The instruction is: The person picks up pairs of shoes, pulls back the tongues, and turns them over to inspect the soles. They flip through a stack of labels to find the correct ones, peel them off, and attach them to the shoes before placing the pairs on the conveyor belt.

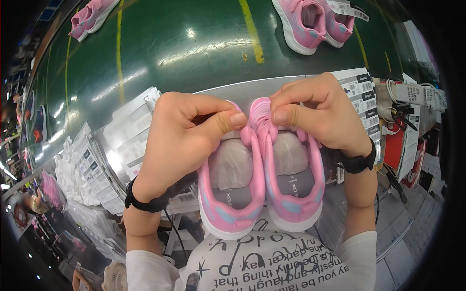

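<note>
A pair of pink sneakers with white soles stands side by side in front of my chest, heels toward me. Crumpled pale paper fills the front of the left sneaker (212,199) and of the right sneaker (316,186), and grey insoles show behind it. Near the tongue and laces of the left sneaker, my left hand (187,133) is closed, thumb pressed to the bent fingers. My right hand (318,109) pinches at the pink laces by the right sneaker's tongue. The fingers hide exactly what is gripped. Each wrist wears a black band.
Ahead runs a green surface (194,53) with yellow lines. It carries a tagged pair of pink sneakers (303,43) at far right and more pink shoes (92,18) at far left. Label sheets (361,97) lie right, a stack of papers (99,167) left. Cables (400,119) hang at right.
</note>
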Demonstrator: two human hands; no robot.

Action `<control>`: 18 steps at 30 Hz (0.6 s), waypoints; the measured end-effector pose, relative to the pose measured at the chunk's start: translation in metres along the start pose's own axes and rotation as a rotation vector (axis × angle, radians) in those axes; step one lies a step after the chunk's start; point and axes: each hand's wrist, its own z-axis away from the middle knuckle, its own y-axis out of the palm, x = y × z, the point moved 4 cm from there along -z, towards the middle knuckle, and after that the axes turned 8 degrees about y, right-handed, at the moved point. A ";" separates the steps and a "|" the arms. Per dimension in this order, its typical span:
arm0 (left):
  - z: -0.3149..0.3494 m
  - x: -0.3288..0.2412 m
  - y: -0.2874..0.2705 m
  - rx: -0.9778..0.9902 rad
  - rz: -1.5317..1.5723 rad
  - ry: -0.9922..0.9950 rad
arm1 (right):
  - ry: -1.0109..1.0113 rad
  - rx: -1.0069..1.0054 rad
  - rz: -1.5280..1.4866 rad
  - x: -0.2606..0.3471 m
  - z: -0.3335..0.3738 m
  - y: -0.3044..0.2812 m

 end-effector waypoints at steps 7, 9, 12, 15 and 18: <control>0.049 0.012 0.006 -0.053 -0.579 0.716 | -0.761 -0.329 0.685 -0.041 0.063 0.037; 0.051 0.030 0.005 0.035 -0.664 0.661 | -0.644 -0.375 0.742 -0.047 0.061 0.036; 0.051 0.042 0.016 -0.073 -0.747 0.262 | -0.393 -0.438 0.740 -0.048 0.056 0.034; 0.044 0.045 0.016 0.064 -0.661 0.264 | -0.175 -0.368 0.631 -0.052 0.045 0.030; 0.031 0.031 0.014 0.093 -0.668 0.274 | -0.011 -0.191 0.669 -0.045 0.032 0.019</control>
